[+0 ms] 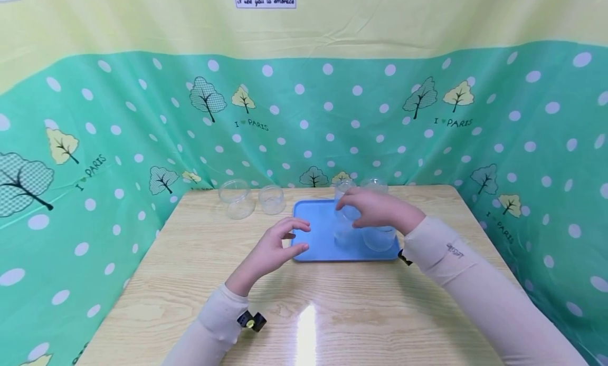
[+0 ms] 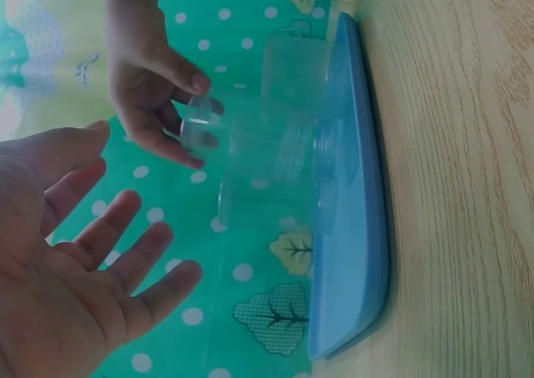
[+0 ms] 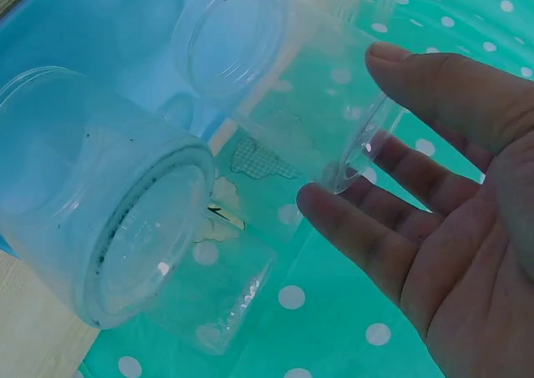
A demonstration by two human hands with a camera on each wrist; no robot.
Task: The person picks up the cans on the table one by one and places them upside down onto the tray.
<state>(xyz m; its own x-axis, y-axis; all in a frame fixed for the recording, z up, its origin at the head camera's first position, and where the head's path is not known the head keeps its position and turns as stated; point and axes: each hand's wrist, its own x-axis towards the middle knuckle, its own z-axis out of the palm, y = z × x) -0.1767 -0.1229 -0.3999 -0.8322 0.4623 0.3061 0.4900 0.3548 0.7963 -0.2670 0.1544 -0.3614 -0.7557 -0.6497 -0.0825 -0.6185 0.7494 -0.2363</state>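
My right hand (image 1: 380, 210) reaches over a blue tray (image 1: 313, 223) and holds the top end of a clear, see-through jar (image 3: 284, 86) between thumb and fingers. That jar stands near the tray's middle; whether its lower end touches the tray is hard to tell. Beside it on the tray's right is a wider clear jar (image 3: 100, 194), and another clear container (image 3: 217, 303) shows behind. My left hand (image 1: 273, 244) hovers by the tray's left edge, fingers spread and loosely bent, holding nothing; its palm (image 2: 67, 286) faces the containers in the left wrist view.
Left of the tray, toward the back of the wooden table (image 1: 199, 260), stand a larger clear container (image 1: 239, 205) and a smaller clear jar (image 1: 272, 200). A green and yellow printed curtain (image 1: 266, 92) hangs along the back and both sides.
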